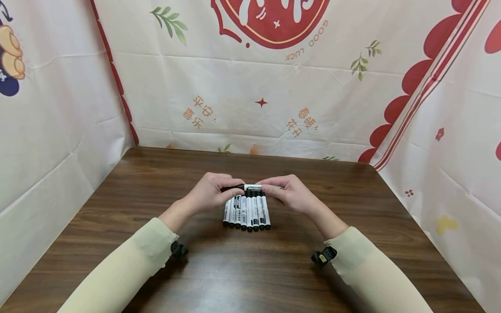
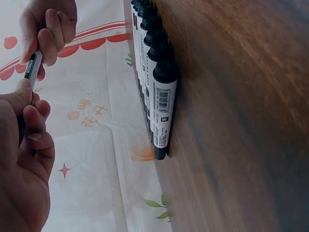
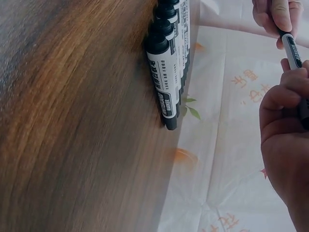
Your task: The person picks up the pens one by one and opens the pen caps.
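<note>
Both hands hold one black-and-white marker [image 1: 253, 188] crosswise above a row of markers. At its black cap end, the left hand [image 1: 213, 190] pinches it between thumb and fingers. My right hand [image 1: 291, 191] grips the other end of the white barrel. Below lies a row of several white markers [image 1: 249, 213] side by side on the table, their black ends toward me. In the left wrist view the held marker [image 2: 33, 67] slants between the two hands, raised off the table. The right wrist view shows the row's nearest marker [image 3: 163, 82] with printed text along its barrel.
The dark wood table [image 1: 250, 269] spreads out around the markers. A white printed cloth [image 1: 242, 87] hangs behind it, and similar cloth stands at the left and right sides. A small black device sits at each wrist, by the pale sleeves [image 1: 129, 261].
</note>
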A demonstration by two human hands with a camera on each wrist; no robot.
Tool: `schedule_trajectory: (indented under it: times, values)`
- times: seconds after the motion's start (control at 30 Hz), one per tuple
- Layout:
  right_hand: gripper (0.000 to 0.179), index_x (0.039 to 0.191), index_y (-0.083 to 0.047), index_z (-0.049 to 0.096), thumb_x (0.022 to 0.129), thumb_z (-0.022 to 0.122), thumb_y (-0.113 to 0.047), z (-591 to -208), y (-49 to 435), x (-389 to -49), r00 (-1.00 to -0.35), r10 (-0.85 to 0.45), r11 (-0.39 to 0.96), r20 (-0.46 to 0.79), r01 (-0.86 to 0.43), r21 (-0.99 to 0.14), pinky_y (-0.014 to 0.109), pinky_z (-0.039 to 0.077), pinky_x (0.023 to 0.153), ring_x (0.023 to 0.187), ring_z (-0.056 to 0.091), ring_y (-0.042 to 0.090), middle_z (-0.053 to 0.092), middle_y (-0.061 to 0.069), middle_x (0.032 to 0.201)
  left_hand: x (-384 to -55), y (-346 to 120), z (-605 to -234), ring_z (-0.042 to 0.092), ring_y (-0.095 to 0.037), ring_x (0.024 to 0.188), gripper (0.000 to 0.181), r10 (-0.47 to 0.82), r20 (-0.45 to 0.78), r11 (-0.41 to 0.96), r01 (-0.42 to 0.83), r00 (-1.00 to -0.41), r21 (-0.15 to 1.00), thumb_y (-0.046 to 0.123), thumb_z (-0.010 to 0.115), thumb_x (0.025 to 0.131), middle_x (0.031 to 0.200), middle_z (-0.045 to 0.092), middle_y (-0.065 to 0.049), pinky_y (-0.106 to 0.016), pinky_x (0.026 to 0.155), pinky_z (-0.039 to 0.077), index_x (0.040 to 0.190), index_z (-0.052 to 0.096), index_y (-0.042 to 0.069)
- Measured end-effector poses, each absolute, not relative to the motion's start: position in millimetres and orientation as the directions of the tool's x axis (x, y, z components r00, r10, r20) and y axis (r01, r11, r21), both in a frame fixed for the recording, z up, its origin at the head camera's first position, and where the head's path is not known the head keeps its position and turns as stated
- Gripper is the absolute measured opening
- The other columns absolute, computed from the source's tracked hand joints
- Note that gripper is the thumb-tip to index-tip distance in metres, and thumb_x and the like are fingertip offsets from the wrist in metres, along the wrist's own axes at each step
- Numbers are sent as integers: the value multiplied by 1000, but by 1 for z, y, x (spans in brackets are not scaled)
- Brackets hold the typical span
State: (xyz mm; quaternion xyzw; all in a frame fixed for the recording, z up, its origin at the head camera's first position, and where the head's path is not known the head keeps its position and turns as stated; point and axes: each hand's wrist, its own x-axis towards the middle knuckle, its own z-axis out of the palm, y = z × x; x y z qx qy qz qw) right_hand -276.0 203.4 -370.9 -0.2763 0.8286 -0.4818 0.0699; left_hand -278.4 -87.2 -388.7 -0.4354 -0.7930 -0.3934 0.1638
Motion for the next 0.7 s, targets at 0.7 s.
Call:
schedule_trajectory:
  times: [0.7]
  values:
    - [24, 130, -20, 81, 108, 73, -25, -375, 238, -283, -878, -440, 477, 190, -407, -779, 28, 41, 58, 65, 47, 13, 60, 4, 80, -282, -124, -382, 69, -10, 79, 16, 444, 449, 468, 628, -775, 621, 18, 79, 104, 106, 83, -3, -30, 73, 58, 118, 84, 12]
